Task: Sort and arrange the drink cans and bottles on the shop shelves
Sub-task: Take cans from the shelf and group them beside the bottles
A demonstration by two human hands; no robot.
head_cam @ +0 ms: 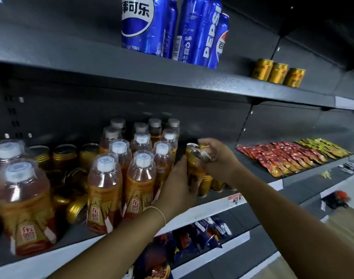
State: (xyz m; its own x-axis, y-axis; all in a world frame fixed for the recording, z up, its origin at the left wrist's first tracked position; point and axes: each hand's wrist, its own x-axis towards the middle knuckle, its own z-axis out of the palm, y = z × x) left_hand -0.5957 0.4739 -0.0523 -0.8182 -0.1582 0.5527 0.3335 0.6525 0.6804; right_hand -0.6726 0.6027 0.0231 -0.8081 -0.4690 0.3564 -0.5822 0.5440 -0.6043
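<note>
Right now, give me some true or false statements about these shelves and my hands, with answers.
1. Blue Pepsi cans stand on the upper shelf. True.
2. The three small gold cans on that shelf lie on their sides. False: they stand upright.
3. The left hand and right hand both have a grip on a gold can. True.
4. The red sachets lie left of the orange drink bottles. False: they lie to the right.

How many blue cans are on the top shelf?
4: front left can, back left can, front right can, back right can. More may hide behind them.
</note>
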